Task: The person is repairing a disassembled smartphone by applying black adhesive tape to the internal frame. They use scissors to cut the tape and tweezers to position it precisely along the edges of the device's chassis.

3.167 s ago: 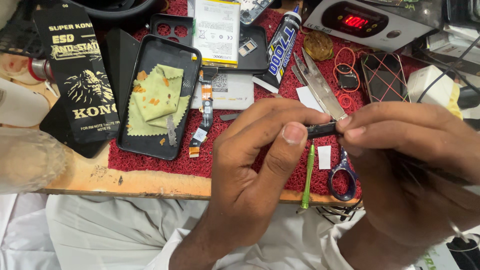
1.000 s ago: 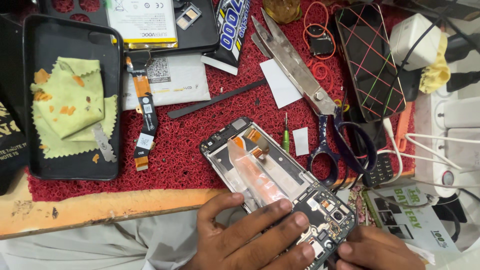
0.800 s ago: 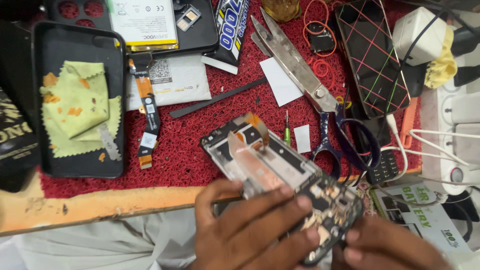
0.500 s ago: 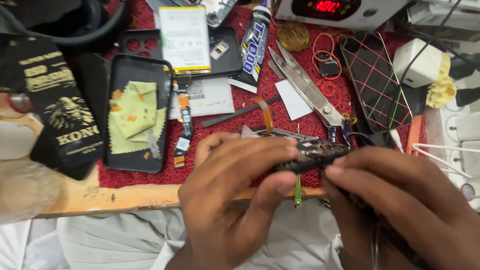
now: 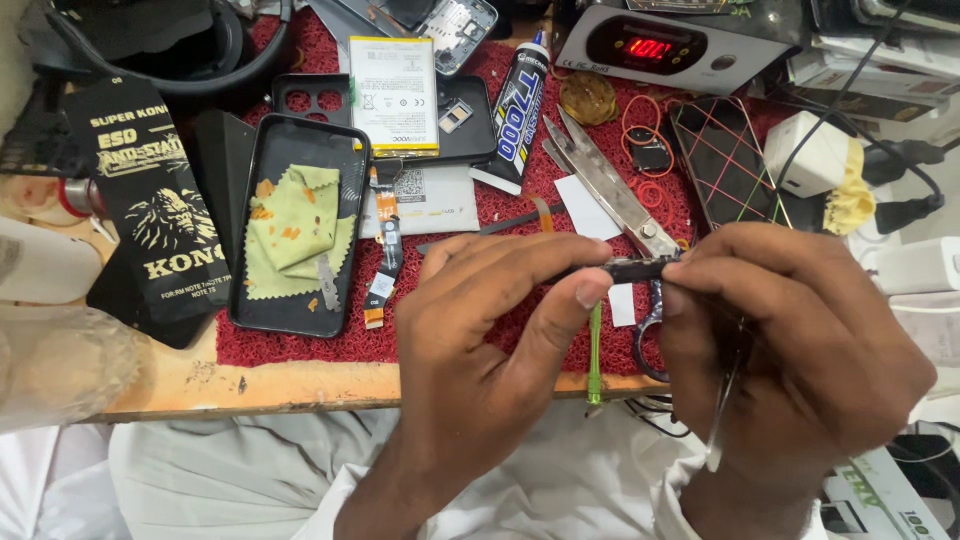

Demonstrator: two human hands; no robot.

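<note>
Red matting (image 5: 450, 330) covers the wooden counter (image 5: 300, 385) under a scatter of packages. Both hands hold a dark phone frame (image 5: 635, 268) edge-on above the counter's near edge: the left hand (image 5: 490, 330) pinches its left end between thumb and fingers, and the right hand (image 5: 800, 340) closes its grip over the right end. A tall black card package (image 5: 150, 210) with pale lettering lies at the left. Beside it, a black phone case (image 5: 300, 240) holds a green cloth (image 5: 295, 230). A white-and-yellow rectangular battery (image 5: 393, 95) lies further back, next to a black-and-blue glue tube (image 5: 515, 110). Scissors (image 5: 610, 190) lie just behind the hands.
</note>
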